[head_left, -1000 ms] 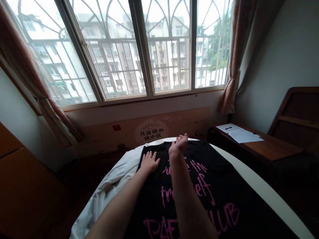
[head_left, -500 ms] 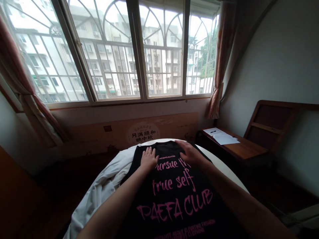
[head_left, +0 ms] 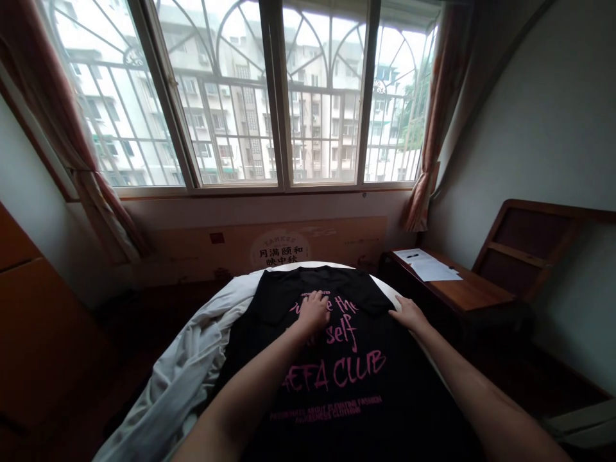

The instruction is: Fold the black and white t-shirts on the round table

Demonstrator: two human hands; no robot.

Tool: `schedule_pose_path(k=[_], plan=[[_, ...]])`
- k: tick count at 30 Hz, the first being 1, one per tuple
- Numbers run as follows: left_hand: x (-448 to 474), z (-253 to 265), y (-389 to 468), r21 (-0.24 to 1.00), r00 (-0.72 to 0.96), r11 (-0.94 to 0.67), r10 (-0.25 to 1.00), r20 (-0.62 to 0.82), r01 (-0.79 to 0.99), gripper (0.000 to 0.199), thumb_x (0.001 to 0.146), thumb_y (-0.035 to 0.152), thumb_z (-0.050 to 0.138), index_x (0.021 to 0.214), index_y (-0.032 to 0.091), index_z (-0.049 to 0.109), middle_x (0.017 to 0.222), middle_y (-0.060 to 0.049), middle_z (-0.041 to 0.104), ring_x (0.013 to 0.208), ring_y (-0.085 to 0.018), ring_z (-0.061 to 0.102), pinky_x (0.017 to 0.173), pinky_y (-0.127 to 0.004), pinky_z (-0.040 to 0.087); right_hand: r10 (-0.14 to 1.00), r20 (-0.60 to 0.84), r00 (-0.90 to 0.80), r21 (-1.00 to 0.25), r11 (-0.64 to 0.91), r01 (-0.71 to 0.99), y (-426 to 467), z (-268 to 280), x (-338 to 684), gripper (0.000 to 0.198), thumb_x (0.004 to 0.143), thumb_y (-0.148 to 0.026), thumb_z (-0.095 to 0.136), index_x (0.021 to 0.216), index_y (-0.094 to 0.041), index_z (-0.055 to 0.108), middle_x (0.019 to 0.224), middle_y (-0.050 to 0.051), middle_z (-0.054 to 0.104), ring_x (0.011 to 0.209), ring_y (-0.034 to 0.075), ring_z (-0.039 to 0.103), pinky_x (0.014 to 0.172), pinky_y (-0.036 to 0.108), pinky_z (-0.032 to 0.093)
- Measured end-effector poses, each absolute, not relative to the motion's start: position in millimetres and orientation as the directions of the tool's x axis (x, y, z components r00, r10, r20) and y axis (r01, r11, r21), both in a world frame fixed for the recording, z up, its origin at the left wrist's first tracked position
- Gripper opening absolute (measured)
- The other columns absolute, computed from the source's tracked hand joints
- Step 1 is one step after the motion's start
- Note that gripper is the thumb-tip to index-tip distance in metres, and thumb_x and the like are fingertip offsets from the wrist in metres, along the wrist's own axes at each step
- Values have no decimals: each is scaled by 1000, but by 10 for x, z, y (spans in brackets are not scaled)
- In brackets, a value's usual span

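Note:
A black T-shirt (head_left: 337,346) with pink lettering lies spread out, its neckline toward the window. My left hand (head_left: 315,311) rests on the upper lettering, palm down, fingers a little bent and holding nothing. Over at the shirt's right side, my right hand (head_left: 408,313) has its thumb and fingers at the corner of the sleeve, pinching the black cloth there. Under the shirt is a white rounded surface (head_left: 382,285), whose rim shows beyond the right sleeve. Crumpled white cloth (head_left: 192,359) hangs along the left side.
A wooden chair or bench (head_left: 486,292) stands at the right, with white papers (head_left: 428,264) and a dark pen on it. Behind the shirt, a long printed cardboard panel (head_left: 221,247) leans below the barred window. An orange-brown cabinet (head_left: 24,308) stands at the left.
My right hand has moved from the upper lettering out to the right sleeve edge. The left hand has slid right and nearer, onto the print. The camera view has shifted slightly left.

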State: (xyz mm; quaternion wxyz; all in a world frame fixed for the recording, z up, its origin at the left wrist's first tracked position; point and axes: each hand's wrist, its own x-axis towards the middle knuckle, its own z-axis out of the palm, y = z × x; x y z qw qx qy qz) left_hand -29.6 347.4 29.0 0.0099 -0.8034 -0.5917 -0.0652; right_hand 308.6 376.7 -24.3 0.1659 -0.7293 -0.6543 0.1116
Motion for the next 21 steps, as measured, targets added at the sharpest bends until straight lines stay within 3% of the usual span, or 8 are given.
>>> schedule_pose_path(k=[3, 7, 10, 13, 16, 21], plan=[[336, 339, 3454, 91, 413, -426, 900, 138, 900, 39, 91, 38, 59, 126, 22, 66, 137, -13, 61, 126, -30, 55, 103, -41, 48, 985, 58, 162, -360, -131, 924, 3858, -264, 2974, 63, 90, -38, 52, 149, -16, 50, 152, 18, 46, 145, 36, 38, 113, 55, 36], [980, 314, 3479, 110, 495, -513, 855, 155, 851, 45, 85, 47, 68, 123, 23, 67, 126, -13, 65, 118, -31, 57, 95, -42, 53, 981, 82, 177, -336, -140, 931, 3918, -269, 2903, 58, 92, -38, 48, 147, -18, 52, 151, 17, 47, 145, 38, 37, 112, 61, 35], [1205, 271, 3548, 105, 511, -528, 846, 155, 843, 40, 86, 42, 69, 120, 21, 68, 125, -14, 66, 116, -33, 58, 90, -44, 55, 984, 126, 127, -326, -80, 942, 3930, -267, 2922, 55, 93, -34, 47, 144, -18, 54, 147, 15, 52, 140, 33, 43, 113, 53, 37], [1240, 256, 3636, 90, 507, -522, 849, 151, 848, 25, 92, 23, 56, 111, 18, 71, 115, -16, 69, 108, -31, 62, 85, -44, 56, 983, 181, 33, -312, 26, 950, 3915, -261, 2986, 52, 93, -28, 48, 143, -19, 56, 145, 11, 55, 135, 24, 50, 114, 37, 38], [1169, 291, 3715, 75, 498, -512, 854, 155, 856, 31, 92, 11, 46, 106, 18, 72, 106, -16, 71, 102, -29, 64, 81, -43, 57, 976, 218, -28, -293, 93, 952, 3886, -253, 3044, 51, 92, -25, 50, 142, -20, 57, 145, 8, 56, 129, 22, 56, 109, 31, 42], [1043, 382, 3764, 49, 532, -548, 827, 182, 835, 36, 93, 13, 41, 107, 19, 74, 108, -17, 69, 110, -31, 59, 85, -46, 57, 959, 262, -104, -261, 174, 949, 3836, -238, 3020, 55, 91, -17, 49, 145, -25, 56, 145, 6, 57, 125, 21, 60, 105, 30, 46]])
